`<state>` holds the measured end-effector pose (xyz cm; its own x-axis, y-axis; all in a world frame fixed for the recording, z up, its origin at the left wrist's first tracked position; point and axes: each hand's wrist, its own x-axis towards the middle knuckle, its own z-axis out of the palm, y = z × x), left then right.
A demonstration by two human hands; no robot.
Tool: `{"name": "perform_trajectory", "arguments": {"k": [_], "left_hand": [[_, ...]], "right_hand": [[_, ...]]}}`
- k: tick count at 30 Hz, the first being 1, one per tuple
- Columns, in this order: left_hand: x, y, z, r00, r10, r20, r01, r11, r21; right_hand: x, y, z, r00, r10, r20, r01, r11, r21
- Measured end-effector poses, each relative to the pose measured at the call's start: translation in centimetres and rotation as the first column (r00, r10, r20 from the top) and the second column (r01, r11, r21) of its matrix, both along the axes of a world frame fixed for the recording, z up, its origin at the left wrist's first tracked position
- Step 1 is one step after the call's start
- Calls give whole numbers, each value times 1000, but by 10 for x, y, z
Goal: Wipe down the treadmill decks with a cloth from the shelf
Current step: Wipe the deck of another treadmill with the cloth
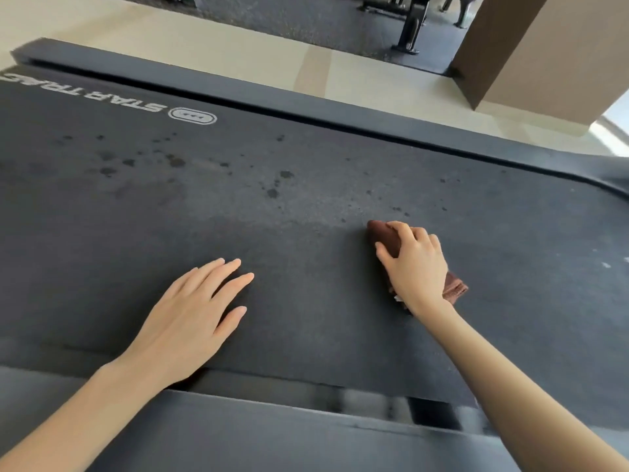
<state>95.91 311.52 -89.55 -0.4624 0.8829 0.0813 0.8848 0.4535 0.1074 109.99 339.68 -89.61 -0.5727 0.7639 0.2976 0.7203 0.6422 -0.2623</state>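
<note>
A dark grey treadmill belt (289,206) fills most of the view, with a white logo at the upper left and dark wet spots across its far half. My right hand (417,264) grips a folded brown cloth (383,238) and presses it onto the belt right of centre; a corner of the cloth sticks out by my wrist. My left hand (194,311) lies flat on the belt at the lower left, fingers straight and spread, holding nothing.
The treadmill's grey side rails run along the far edge (306,107) and the near edge (272,434). Beyond lies a pale floor (238,52), a dark mat with gym machine legs (412,32), and a brown pillar (531,52) at the upper right.
</note>
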Motion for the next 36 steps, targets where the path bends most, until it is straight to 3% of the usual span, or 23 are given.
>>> {"name": "perform_trajectory", "arguments": {"k": [12,25,36], "left_hand": [[-91,-142,-10,976,180,119,-192,977,92],[-137,-183,-9,961,262,90,-270,958,94],[-200,-221,-8,892,449,60,-453,886,98]], "right_hand": [[-136,-136,7,999,29,28,-26,996,-85],[-276,-239,3,960,279,32,-275,958,-85],[-374,-291,-7,816,578,4,-577,816,-21]]}}
